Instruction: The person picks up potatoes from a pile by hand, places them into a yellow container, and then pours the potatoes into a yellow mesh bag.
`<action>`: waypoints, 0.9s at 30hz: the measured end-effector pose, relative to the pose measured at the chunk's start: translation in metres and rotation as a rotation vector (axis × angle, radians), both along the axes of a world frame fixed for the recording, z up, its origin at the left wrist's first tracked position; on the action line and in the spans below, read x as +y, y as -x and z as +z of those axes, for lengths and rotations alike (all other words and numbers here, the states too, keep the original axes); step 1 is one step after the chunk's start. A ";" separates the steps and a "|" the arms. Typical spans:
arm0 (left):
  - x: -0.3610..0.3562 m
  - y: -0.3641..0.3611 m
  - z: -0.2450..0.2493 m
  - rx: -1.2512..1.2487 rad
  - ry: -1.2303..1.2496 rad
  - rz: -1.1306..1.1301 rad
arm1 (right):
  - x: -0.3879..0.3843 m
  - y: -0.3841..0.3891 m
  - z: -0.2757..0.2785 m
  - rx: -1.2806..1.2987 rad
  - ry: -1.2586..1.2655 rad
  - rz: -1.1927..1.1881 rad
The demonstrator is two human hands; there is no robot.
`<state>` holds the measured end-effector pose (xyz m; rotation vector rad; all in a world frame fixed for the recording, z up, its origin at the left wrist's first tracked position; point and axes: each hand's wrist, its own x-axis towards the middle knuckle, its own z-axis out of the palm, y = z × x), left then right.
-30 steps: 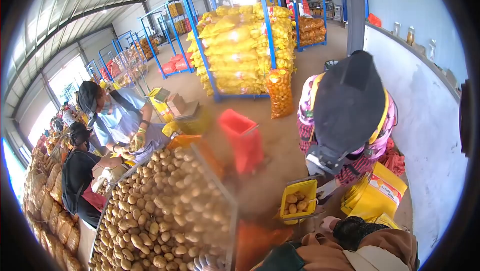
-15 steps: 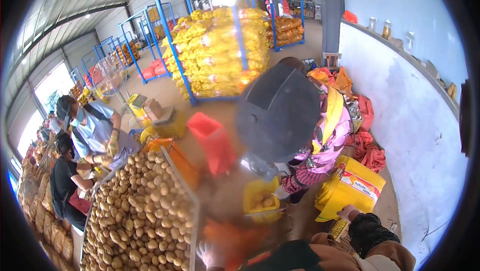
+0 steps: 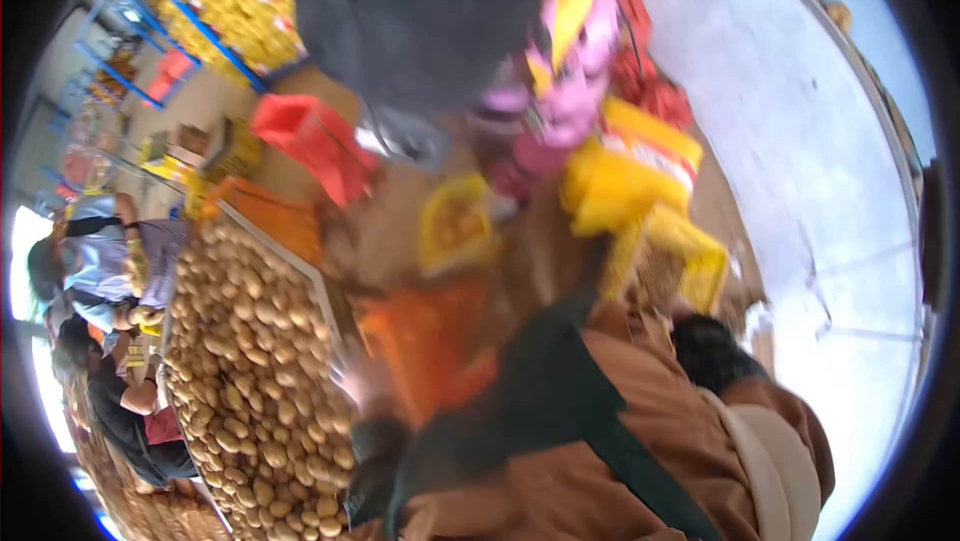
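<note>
Potatoes [image 3: 255,341] fill the desk [image 3: 322,296]. Left hand [image 3: 363,378] is at the desk's edge; right hand [image 3: 684,309], well apart from the desk, is at a yellow crate [image 3: 692,253]. Blur: cannot tell either grip.

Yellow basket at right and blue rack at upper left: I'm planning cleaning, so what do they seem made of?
Yellow basket: probably moulded plastic, apparently smooth, judging by its even colour and hole-pierced wall. Blue rack: likely painted metal, judging by its slim, straight, evenly blue bars. Blur leaves gloss open.
</note>
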<state>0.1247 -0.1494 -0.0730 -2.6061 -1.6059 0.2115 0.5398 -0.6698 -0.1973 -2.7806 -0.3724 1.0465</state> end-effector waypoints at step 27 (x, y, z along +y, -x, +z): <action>0.007 0.065 -0.063 0.025 -0.063 0.071 | 0.082 0.079 0.037 0.070 0.106 0.248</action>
